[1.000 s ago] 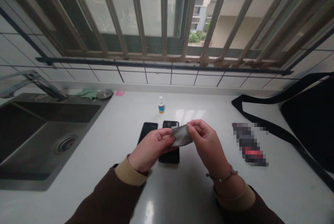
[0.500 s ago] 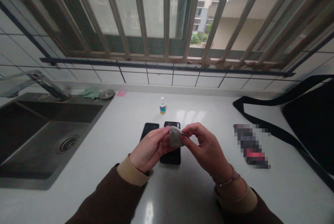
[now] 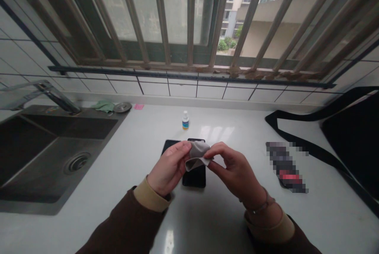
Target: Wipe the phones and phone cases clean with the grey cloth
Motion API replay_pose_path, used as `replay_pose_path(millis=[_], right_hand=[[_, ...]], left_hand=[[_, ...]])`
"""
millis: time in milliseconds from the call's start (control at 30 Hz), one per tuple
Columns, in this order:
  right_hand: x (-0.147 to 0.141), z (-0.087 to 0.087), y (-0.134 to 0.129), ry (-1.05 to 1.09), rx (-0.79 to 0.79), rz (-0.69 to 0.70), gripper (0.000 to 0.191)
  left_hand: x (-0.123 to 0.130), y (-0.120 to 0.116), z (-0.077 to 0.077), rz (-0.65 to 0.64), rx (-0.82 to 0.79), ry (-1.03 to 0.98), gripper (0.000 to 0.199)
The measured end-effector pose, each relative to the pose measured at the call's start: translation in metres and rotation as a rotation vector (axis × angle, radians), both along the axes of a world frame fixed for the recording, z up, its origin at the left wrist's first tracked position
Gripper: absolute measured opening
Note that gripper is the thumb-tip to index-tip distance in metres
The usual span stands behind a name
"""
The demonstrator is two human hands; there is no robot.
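Note:
A small grey cloth (image 3: 199, 150) is held between my two hands, above the counter, its lower edge folded open. My left hand (image 3: 170, 166) pinches its left side and my right hand (image 3: 233, 169) pinches its right side. Beneath the cloth lies a black phone (image 3: 194, 178), its upper part partly covered by the cloth and fingers. A second dark phone (image 3: 171, 143) shows behind my left hand, mostly hidden. Beyond them stands a small white bottle (image 3: 185, 121) with a blue and orange label.
At the left is a steel sink (image 3: 85, 139) with a faucet (image 3: 60, 98), a green cloth (image 3: 103, 106) and a metal strainer (image 3: 122, 107). A pink slip (image 3: 139, 107) lies nearby. On the right are a pixelated object (image 3: 286, 167) and a black bag (image 3: 355, 135) with a strap.
The cloth has been opened out wider, and a fold now hangs at its lower left. Both hands still grip it, with the right fingers slightly shifted.

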State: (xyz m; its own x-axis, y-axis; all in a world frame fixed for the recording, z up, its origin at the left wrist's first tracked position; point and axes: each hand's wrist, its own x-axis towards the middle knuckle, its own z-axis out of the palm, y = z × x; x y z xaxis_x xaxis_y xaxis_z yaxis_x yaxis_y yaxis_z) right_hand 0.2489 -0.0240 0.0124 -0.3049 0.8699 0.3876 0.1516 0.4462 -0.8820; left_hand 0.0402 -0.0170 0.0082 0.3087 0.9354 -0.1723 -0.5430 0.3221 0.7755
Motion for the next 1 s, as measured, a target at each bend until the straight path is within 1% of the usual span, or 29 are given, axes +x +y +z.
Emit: replay_pose_path(millis=[100, 233, 333, 400, 500, 567, 633, 767, 867, 1000], right_hand=[[-0.001, -0.002, 0.000, -0.004, -0.050, -0.068, 0.008], [-0.001, -0.002, 0.000, 0.020, -0.065, -0.061, 0.003], [-0.001, -0.003, 0.003, 0.087, -0.056, -0.056, 0.005], [-0.001, -0.004, 0.004, 0.149, -0.125, -0.022, 0.010], [-0.002, -0.004, 0.005, 0.234, -0.317, 0.096, 0.017], [-0.003, -0.005, 0.005, 0.266, -0.357, 0.134, 0.019], [-0.004, -0.004, 0.005, 0.262, -0.316, 0.108, 0.017], [-0.003, -0.003, 0.004, 0.195, -0.177, -0.028, 0.010], [-0.002, -0.003, 0.004, 0.142, -0.089, -0.093, 0.005], [-0.002, -0.003, 0.003, 0.105, -0.022, -0.135, 0.002]], left_hand=[[0.001, -0.002, 0.000, -0.009, 0.048, 0.047, 0.028], [0.000, -0.003, -0.005, 0.015, 0.088, 0.155, 0.029], [-0.001, -0.002, -0.005, 0.034, 0.163, 0.219, 0.028], [-0.002, -0.002, -0.002, 0.040, 0.206, 0.260, 0.027], [-0.003, -0.003, 0.004, -0.001, 0.222, 0.300, 0.026], [-0.004, -0.003, 0.006, -0.030, 0.224, 0.312, 0.025], [-0.004, -0.003, 0.007, -0.039, 0.253, 0.353, 0.025], [-0.006, 0.000, 0.007, 0.012, 0.333, 0.493, 0.021], [-0.005, 0.001, 0.006, 0.052, 0.321, 0.518, 0.020], [-0.005, 0.001, 0.005, 0.073, 0.307, 0.530, 0.023]])
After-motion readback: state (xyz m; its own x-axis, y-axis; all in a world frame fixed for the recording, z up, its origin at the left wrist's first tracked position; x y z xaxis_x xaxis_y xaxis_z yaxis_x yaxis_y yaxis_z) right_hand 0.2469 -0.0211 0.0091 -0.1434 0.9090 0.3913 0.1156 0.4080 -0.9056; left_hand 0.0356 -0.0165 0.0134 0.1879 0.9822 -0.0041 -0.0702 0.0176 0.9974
